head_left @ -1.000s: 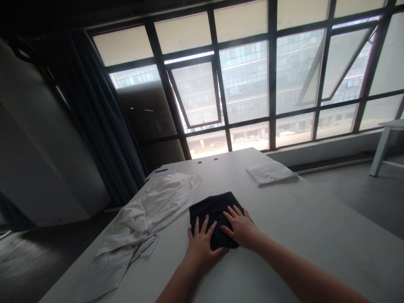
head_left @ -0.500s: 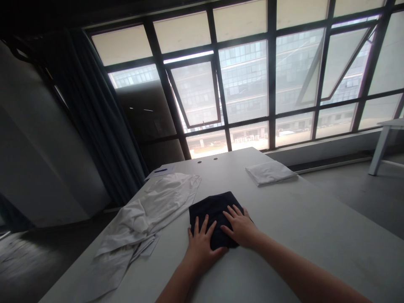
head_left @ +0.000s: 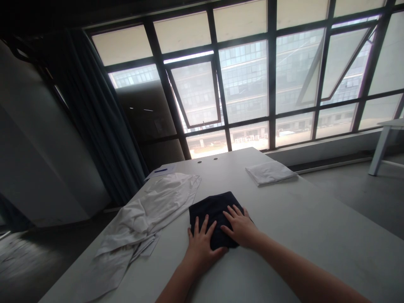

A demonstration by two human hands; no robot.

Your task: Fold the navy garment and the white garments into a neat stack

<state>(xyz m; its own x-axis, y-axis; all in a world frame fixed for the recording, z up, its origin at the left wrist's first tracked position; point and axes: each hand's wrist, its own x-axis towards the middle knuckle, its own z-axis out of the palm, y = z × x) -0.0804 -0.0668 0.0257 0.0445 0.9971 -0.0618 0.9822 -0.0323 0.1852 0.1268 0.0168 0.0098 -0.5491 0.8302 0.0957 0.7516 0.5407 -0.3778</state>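
A dark navy folded cloth (head_left: pixel 210 204), perhaps a garment, lies flat on the white table (head_left: pixel 284 235) in front of me. My left hand (head_left: pixel 202 246) rests on its near left part with the fingers spread. On the right part lies my right hand (head_left: pixel 240 225), fingers also apart and pressed flat. Neither hand grips the fabric. The cloth's exact kind is hidden by its folding and my hands.
Left of the cloth, a crumpled white garment (head_left: pixel 151 206) stretches along the table edge. A folded white cloth (head_left: pixel 269 173) lies at the far right. Paper with a blue pen (head_left: pixel 160 170) sits at the far left corner. Windows and a dark curtain (head_left: pixel 97 113) stand beyond.
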